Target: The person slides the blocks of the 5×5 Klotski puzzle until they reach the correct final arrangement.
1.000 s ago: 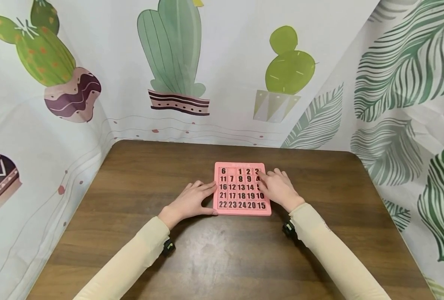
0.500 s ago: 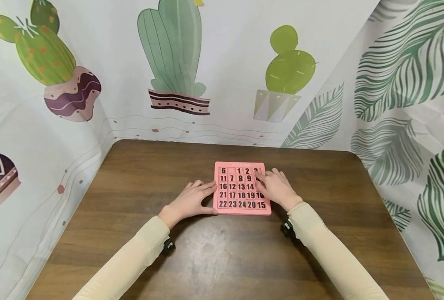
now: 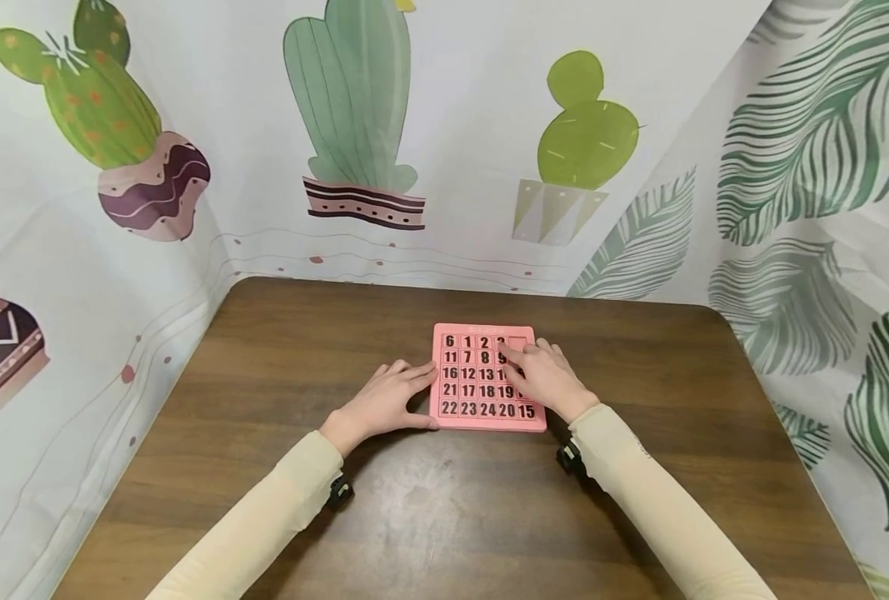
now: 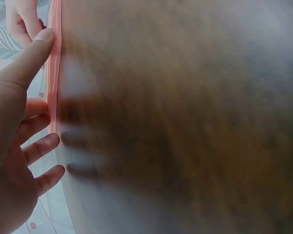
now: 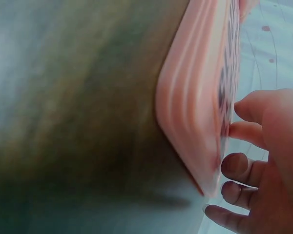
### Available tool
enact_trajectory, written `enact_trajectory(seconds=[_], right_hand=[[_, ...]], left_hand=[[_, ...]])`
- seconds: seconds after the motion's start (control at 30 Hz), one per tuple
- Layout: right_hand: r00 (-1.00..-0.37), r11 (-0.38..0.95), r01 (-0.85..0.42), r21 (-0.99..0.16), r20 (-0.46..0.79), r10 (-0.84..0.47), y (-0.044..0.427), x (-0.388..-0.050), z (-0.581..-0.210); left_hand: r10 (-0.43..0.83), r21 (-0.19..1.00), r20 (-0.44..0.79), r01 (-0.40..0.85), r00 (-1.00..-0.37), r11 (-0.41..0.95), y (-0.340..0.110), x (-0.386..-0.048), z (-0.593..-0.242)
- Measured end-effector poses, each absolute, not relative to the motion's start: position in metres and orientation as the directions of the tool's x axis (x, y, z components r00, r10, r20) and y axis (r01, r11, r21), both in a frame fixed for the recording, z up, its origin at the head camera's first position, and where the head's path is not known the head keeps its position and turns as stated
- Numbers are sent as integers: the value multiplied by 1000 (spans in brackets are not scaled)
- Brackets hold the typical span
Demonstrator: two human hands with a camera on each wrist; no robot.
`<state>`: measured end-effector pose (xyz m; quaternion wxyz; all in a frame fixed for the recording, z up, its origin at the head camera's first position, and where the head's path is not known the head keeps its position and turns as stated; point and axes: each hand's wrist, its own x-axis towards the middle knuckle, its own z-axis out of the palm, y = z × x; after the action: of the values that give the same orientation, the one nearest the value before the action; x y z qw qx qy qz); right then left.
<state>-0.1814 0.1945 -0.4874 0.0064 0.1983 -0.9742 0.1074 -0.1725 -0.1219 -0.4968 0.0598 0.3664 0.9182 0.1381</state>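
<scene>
A pink sliding number puzzle (image 3: 477,382) lies flat on the table, its tiles printed with black numbers. Along its left edge rests my left hand (image 3: 384,400), the thumb at the near corner and extended fingers farther up; the left wrist view shows thumb and fingers against the pink side (image 4: 54,73). My right hand (image 3: 552,381) reaches over the right side, index fingertip at the tile marked 3 (image 3: 500,342) in the top row. An empty slot (image 3: 517,342) shows at the top right corner. That hand hides several right-column tiles. In the right wrist view, its fingers (image 5: 234,165) are spread beside the puzzle's corner.
The brown wooden table (image 3: 414,517) stretches around the puzzle. Behind and beside it hangs a white cloth (image 3: 466,125) printed with cacti and leaves. A small black device (image 3: 341,490) sits at the left wrist, another (image 3: 570,456) at the right.
Tiles 1, 2 and 3 have slid one place left along the top row. The empty slot has passed from second place to the right corner. My right hand has shifted slightly left.
</scene>
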Motion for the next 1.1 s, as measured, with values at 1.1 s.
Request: enact_trajectory(seconds=[1.1], right_hand=[[-899, 875, -438, -206, 91, -428, 238, -148, -491]], left_hand=[[686, 321, -15, 646, -728, 692, -121, -173, -496]])
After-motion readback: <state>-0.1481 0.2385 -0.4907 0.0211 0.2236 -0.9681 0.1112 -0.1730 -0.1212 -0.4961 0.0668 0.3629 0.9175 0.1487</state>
